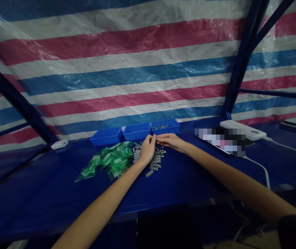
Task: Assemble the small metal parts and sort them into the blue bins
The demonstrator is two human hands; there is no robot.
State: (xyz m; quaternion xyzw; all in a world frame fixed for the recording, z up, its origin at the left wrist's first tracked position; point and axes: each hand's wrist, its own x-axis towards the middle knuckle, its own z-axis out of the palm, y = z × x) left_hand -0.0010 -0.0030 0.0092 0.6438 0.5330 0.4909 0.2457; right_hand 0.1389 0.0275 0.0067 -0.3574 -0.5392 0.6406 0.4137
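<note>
Along the back of the table (186, 183) it's three bins (136, 133) in a row, small parts (160, 127) in the right one! Before them, bags (114, 157) heap up left, cylinders (156, 165) just right of those, left hand (148, 148) above them, right hand (172, 141) beside it. Farther right, a phone (215, 140), a power bank (242, 129) behind!

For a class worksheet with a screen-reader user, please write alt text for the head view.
A person's left hand and right hand hold their fingers close together over small metal cylinders on a blue table; anything pinched is too small to tell. Green packets lie left, three blue trays behind, a phone and white device right.
</note>
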